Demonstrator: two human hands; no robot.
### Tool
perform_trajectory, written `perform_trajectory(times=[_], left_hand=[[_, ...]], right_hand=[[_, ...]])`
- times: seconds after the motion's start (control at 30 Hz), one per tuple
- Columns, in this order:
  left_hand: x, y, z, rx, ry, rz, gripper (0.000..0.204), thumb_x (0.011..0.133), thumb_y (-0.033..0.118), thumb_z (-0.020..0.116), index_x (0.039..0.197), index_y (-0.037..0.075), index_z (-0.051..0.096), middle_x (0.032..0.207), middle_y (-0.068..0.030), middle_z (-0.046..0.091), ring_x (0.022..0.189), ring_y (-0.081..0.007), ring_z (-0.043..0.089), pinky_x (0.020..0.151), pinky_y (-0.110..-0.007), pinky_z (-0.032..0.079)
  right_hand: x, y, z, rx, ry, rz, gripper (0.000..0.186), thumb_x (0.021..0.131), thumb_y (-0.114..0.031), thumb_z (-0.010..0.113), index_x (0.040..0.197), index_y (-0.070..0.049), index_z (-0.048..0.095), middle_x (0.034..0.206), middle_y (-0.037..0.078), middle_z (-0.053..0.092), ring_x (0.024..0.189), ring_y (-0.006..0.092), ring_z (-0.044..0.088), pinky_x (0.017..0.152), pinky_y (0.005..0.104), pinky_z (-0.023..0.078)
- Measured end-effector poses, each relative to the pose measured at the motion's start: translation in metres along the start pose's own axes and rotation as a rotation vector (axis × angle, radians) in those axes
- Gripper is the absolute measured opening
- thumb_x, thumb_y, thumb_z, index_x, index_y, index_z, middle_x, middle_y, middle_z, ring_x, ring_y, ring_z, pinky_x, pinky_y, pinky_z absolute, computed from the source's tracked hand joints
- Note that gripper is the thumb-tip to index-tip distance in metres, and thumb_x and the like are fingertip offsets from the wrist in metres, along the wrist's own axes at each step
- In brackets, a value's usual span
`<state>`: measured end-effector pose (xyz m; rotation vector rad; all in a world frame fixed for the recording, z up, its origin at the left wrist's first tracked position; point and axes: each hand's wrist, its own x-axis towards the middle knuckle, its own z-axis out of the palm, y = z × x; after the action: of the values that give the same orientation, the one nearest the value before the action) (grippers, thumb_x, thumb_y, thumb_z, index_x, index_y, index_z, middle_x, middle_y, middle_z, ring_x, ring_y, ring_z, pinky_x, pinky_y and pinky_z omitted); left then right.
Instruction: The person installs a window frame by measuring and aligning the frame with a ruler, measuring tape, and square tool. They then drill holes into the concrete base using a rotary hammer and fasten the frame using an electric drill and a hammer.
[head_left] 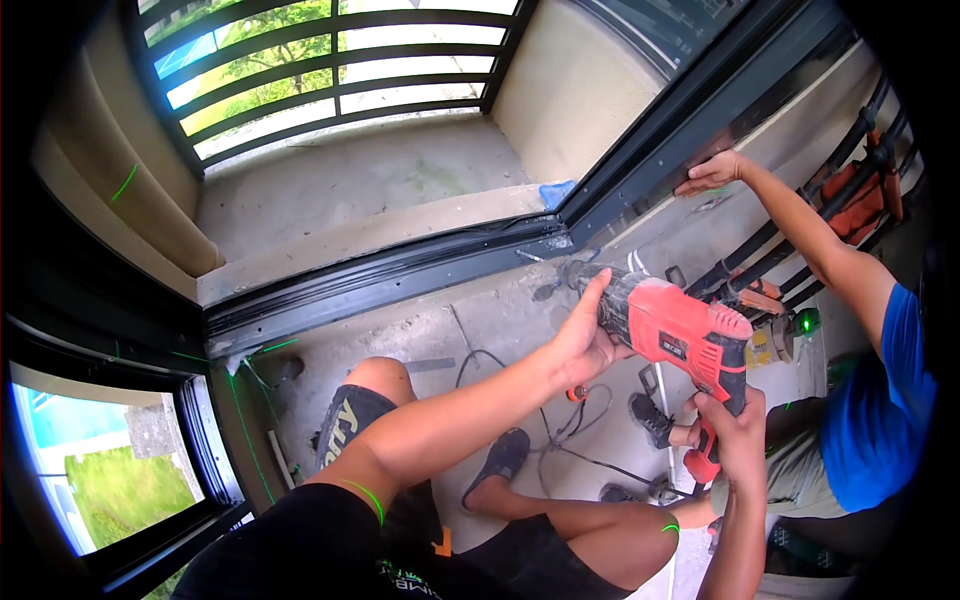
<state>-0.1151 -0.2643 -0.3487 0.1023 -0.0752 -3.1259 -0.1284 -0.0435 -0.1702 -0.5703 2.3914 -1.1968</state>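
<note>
A red and black rotary hammer drill (680, 325) is held in both my hands, its nose pointing left and away from me. My left hand (590, 345) supports the dusty black front of the drill from below, thumb along its side. My right hand (735, 430) is wrapped round the rear handle; whether a finger presses the trigger is hidden. The bit (530, 256) extends toward the lower rail of the dark metal door frame (390, 272), close to its corner. I cannot tell whether the tip touches the frame.
At the right, a co-worker in a blue shirt (880, 430) holds a flat hand (715, 172) against the upright frame. A laser level (806, 321) glows green beside black tripod legs (740, 258). A cable (570, 440) loops over the concrete floor. Barred railings (335, 75) stand beyond the frame.
</note>
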Motion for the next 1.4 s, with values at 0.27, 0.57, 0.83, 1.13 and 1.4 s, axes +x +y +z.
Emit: perform_trajectory(times=[0.27, 0.57, 0.83, 1.13, 1.4], left_hand=[[-0.009, 0.004, 0.000, 0.008, -0.138, -0.018, 0.077, 0.109, 0.068, 0.054, 0.154, 0.006, 0.055, 0.152, -0.0129, 0.066, 0.139, -0.0293, 0.065, 0.123, -0.053, 0.049], [-0.028, -0.033, -0.019, 0.270, -0.131, -0.215, 0.096, 0.103, 0.085, 0.043, 0.163, 0.011, 0.049, 0.162, -0.0167, 0.058, 0.145, -0.0315, 0.060, 0.123, -0.061, 0.044], [0.001, -0.028, -0.104, 1.754, -0.040, -0.295, 0.096, 0.096, 0.081, 0.062, 0.144, -0.002, 0.067, 0.136, -0.0257, 0.073, 0.130, -0.0429, 0.068, 0.111, -0.050, 0.053], [-0.085, 0.189, -0.160, 2.868, 0.731, 0.342, 0.127, 0.071, 0.050, 0.097, 0.167, 0.001, 0.032, 0.165, -0.0252, 0.040, 0.157, -0.0453, 0.036, 0.127, -0.064, 0.029], [-0.096, 0.202, -0.196, 2.867, 0.615, 0.571, 0.112, 0.077, 0.033, 0.094, 0.170, 0.013, 0.035, 0.165, -0.0241, 0.044, 0.149, -0.0456, 0.045, 0.125, -0.059, 0.034]], right_hand=[[-0.001, -0.004, -0.003, -0.002, 0.020, -0.002, 0.024, 0.097, -0.011, 0.076, 0.114, 0.006, 0.073, 0.087, 0.012, 0.076, 0.054, 0.0154, 0.066, 0.051, 0.0289, 0.052], [-0.075, 0.028, -0.003, 0.016, 0.157, -0.046, 0.024, 0.096, -0.012, 0.077, 0.111, 0.005, 0.069, 0.090, 0.012, 0.074, 0.060, 0.0154, 0.068, 0.054, 0.0292, 0.054], [-0.049, 0.129, -0.051, 0.222, 0.236, 0.257, 0.023, 0.092, -0.010, 0.071, 0.109, 0.005, 0.072, 0.084, 0.013, 0.075, 0.052, 0.0171, 0.063, 0.048, 0.0298, 0.050], [-0.027, 0.320, 0.006, 0.861, 0.223, 0.517, 0.033, 0.096, -0.025, 0.072, 0.119, -0.002, 0.069, 0.094, 0.005, 0.071, 0.061, 0.0155, 0.062, 0.054, 0.0327, 0.052], [-0.021, 0.421, 0.111, 1.340, 0.404, 0.581, 0.032, 0.097, -0.026, 0.074, 0.120, -0.005, 0.067, 0.095, 0.004, 0.071, 0.067, 0.0113, 0.062, 0.061, 0.0264, 0.052]])
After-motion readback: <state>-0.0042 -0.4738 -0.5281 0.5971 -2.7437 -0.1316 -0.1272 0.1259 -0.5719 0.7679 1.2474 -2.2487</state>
